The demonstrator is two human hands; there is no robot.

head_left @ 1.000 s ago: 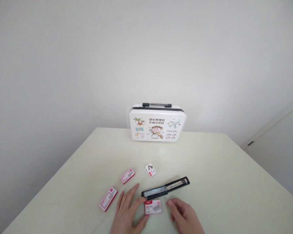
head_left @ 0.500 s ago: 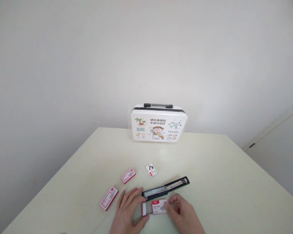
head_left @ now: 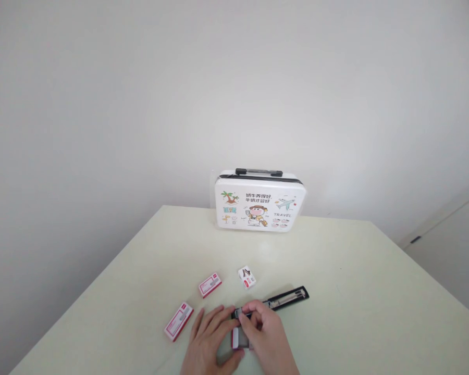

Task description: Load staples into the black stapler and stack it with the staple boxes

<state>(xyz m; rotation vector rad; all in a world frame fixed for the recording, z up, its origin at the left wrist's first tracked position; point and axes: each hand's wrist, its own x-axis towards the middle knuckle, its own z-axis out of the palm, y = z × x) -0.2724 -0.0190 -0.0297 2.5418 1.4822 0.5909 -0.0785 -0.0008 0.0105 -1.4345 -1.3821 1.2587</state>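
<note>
Resting palm-down, left hand (head_left: 209, 338) grips the staple box (head_left: 236, 337); right hand (head_left: 263, 333) pinches at the stapler (head_left: 281, 300), which points toward two o'clock.

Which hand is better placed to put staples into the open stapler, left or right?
Probably the right hand: its fingertips already rest at the near end of the open stapler, above the small staple box. The left hand lies beside the box and seems to steady it.

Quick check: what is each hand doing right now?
Left hand: fingers on the small staple box, steadying it.
Right hand: fingertips pinched at the open stapler; what it pinches cannot be told.
</note>
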